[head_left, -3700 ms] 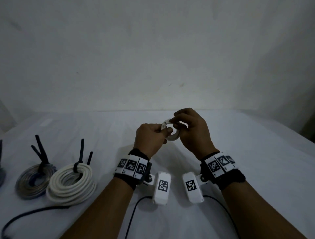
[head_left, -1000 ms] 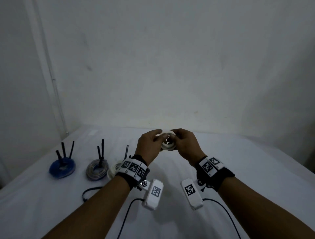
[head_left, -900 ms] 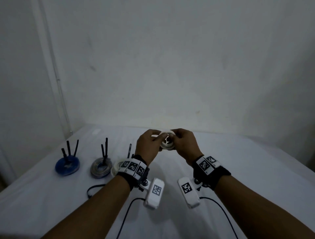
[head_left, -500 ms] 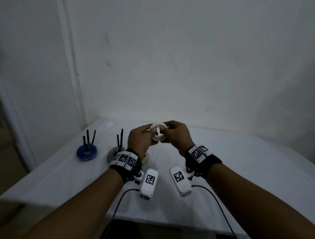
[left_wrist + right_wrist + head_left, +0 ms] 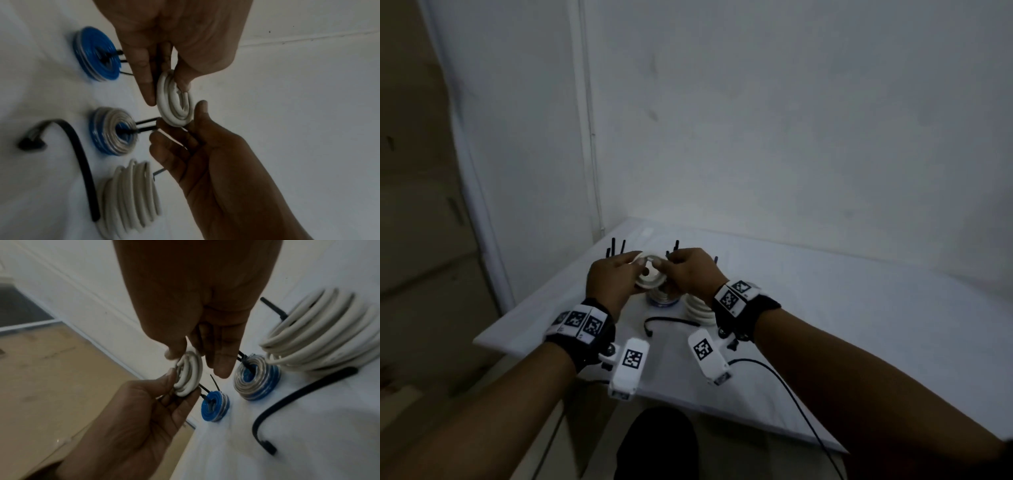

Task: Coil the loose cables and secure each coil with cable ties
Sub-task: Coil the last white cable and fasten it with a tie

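Both hands hold a small white cable coil [image 5: 650, 279] in the air over the table's left end. My left hand [image 5: 633, 265] pinches its rim between thumb and forefinger [image 5: 164, 92]. My right hand [image 5: 664, 270] grips the opposite side, thumb on one face and fingers curled behind [image 5: 195, 363]. In the wrist views the coil [image 5: 174, 104] [image 5: 189, 374] shows a few tight turns. A thin black strip, seemingly a cable tie, runs between the fingers; its ends are hidden.
On the white table [image 5: 825, 325] below the hands lie three tied coils: blue [image 5: 96, 53], silver-blue [image 5: 113, 133] and a large white one [image 5: 129, 199], with black tie tails sticking up. A loose black cable [image 5: 667, 320] curves beside them. The table's left edge [image 5: 534, 318] is close.
Both hands have carried the small white coil left across the table and now hold it over the tied coils. The grip on it looks the same.
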